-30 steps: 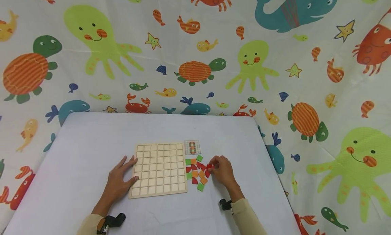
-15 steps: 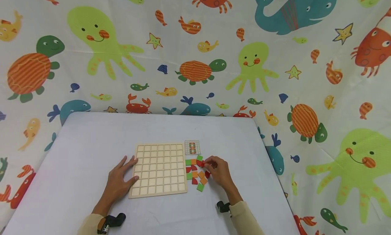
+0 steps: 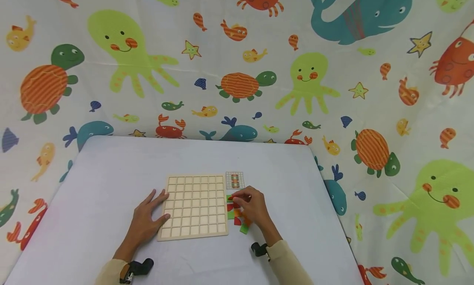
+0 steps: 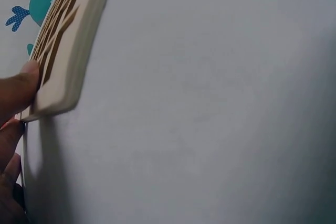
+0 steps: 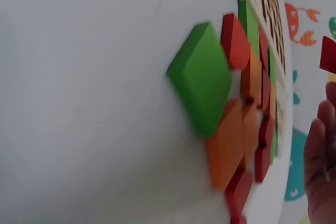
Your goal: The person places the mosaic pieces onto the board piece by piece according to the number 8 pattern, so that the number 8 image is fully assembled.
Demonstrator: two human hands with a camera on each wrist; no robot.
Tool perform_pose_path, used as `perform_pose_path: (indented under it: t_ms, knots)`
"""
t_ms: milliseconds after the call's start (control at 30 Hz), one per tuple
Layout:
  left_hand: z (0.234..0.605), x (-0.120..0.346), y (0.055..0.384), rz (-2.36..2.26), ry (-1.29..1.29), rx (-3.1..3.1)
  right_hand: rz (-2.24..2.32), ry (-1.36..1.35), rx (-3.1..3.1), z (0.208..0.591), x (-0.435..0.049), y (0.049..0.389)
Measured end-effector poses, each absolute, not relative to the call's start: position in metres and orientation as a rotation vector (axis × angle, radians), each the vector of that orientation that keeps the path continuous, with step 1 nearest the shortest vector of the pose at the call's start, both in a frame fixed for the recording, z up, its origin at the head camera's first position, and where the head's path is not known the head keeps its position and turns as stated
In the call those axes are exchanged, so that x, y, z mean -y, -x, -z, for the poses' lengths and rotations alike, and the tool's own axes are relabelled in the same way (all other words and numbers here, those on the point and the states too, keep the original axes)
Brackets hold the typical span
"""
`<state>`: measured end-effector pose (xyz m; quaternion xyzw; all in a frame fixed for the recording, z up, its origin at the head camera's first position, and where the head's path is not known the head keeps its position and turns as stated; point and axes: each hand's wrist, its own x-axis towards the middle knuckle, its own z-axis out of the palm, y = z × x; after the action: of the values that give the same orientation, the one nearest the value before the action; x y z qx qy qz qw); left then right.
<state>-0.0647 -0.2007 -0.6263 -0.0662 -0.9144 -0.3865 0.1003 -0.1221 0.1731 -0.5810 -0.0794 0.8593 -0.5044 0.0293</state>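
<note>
Pinching 1 red pc (image 5: 329, 56), R hand (image 3: 253, 203); 1 board (image 3: 194, 210).

White table (image 3: 111, 186) before sea-creature-printed backdrop (image 3: 207, 71).

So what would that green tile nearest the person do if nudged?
The green tile would probably slide rather than roll, since its sides look straight and its top flat. Its unbent shape and visible thickness suggest it's stiff. Being small compared with the wooden board, it's likely light.
</note>
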Motion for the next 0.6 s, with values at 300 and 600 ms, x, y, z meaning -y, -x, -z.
perform_pose_path:
  t_ms: [300, 600]
  knots:
    - [0.622, 0.203, 0.064, 1.187, 0.132, 2.785, 1.525, 0.386, -2.650, 0.574, -0.130, 0.138]
    - [0.614, 0.204, 0.062, 1.197, 0.077, 2.866, 1.492, 0.399, -2.618, 0.570, -0.085, 0.155]
